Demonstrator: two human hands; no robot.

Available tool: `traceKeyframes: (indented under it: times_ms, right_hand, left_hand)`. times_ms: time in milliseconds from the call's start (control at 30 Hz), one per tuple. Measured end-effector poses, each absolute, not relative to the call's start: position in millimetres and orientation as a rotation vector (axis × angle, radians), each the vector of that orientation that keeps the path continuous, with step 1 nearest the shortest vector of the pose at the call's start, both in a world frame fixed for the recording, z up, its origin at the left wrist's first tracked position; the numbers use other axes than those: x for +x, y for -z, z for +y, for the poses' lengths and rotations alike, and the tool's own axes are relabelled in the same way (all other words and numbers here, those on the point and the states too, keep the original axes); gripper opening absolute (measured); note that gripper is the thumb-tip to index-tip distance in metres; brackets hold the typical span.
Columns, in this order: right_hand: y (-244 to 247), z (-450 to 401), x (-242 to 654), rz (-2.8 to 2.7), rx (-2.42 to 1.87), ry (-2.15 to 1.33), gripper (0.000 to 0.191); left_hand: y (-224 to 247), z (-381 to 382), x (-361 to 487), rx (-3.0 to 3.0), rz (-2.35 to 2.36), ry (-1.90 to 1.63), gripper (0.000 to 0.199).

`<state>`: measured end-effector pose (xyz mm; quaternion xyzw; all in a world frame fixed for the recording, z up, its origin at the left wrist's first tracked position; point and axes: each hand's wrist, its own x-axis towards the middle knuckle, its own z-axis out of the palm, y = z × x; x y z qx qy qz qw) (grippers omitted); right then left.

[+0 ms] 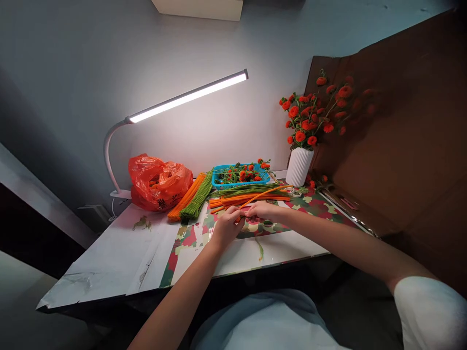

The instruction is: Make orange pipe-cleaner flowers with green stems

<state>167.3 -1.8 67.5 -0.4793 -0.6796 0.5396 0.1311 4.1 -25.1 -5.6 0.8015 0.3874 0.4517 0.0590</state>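
Observation:
My left hand (229, 224) and my right hand (260, 211) meet above the front of the patterned mat, fingertips pinched close together. From between them a long orange pipe cleaner (265, 193) slants up to the right, its near end hidden by my fingers. Both hands are closed on it. Just beyond lie loose orange pipe cleaners (277, 198) and a row of green pipe cleaners (251, 189). A small orange bit shows under my left fingers, too covered to make out.
A blue basket (241, 185) holds orange pipe-cleaner flowers. To its left lie orange (188, 197) and green bundles (197, 201) beside a red plastic bag (158, 180). A white vase (299, 166) of flowers stands at right by a brown cardboard panel (401, 121). A lit lamp (189, 97) arches overhead.

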Motion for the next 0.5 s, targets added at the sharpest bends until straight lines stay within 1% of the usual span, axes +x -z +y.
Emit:
traceKeyframes:
  times_ms: [67,100,167,233,367,433,500]
  right_hand:
    - [-68,-4,168,-1.897,-1.473,-1.680,0.021]
    - [-68,-4,170,-1.912,-1.492,-1.677,0.021]
    - [-65,-3,174,-2.047,-1.429,-1.547,0.020]
    - [-62,-1,181,-2.273,-1.264,-1.239,0.021]
    - [-61,1,195,-2.693,-0.814,-0.373,0.020]
    - [-64,2,199,-2.809,-0.571,-0.059,0.020]
    - [-67,2,198,-2.891,-0.405,0.147,0.018]
  left_hand:
    - [6,-24,3,2.442,1.149,-1.357,0.014]
    - [6,-24,3,2.435,1.140,-1.351,0.014]
    - [5,-24,2,2.386,1.139,-1.344,0.013]
    - [3,-24,2,2.306,1.156,-1.332,0.010]
    - [0,-24,2,2.138,1.153,-1.227,0.005]
    - [-3,-27,3,1.986,1.130,-1.110,0.011]
    - [-7,-30,4,1.805,1.119,-0.971,0.019]
